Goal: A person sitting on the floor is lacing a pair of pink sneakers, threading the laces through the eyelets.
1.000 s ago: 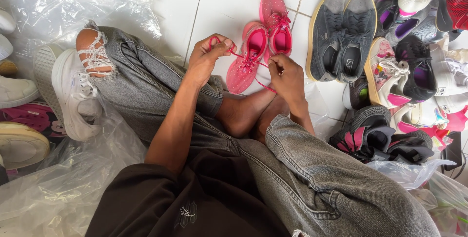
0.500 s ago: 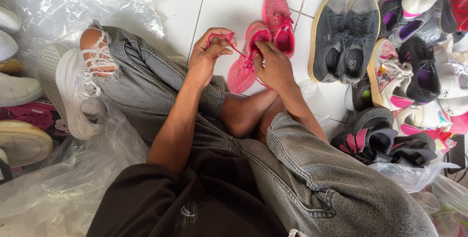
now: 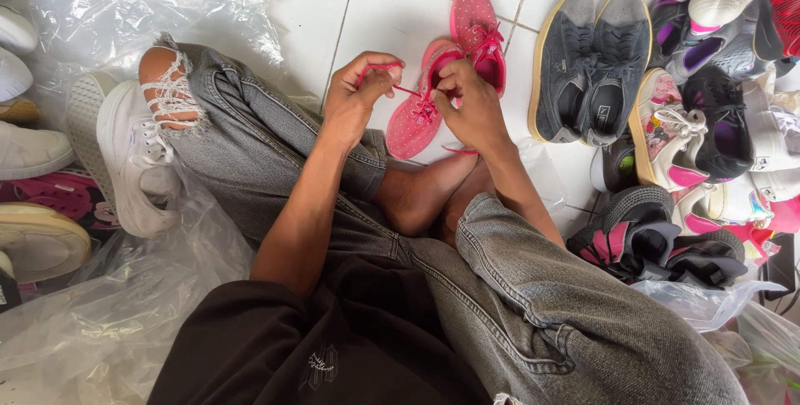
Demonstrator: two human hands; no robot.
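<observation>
Two pink dotted shoes lie on the white tiled floor in front of my crossed legs. The nearer pink shoe (image 3: 412,117) is between my hands; the second pink shoe (image 3: 479,30) lies just beyond it. My left hand (image 3: 354,97) pinches one end of the pink lace (image 3: 406,90) and pulls it out to the left. My right hand (image 3: 467,101) rests on the near shoe's opening and pinches the lace there. Another loose lace end trails below my right wrist.
A pair of dark grey sneakers (image 3: 592,67) stands to the right of the pink shoes. A pile of mixed shoes (image 3: 708,122) fills the right side. Clear plastic sheeting (image 3: 125,5) and white shoes (image 3: 133,155) lie at the left.
My right hand has moved up from below the near shoe onto its opening. Both hands now hold the lace close together over the shoe.
</observation>
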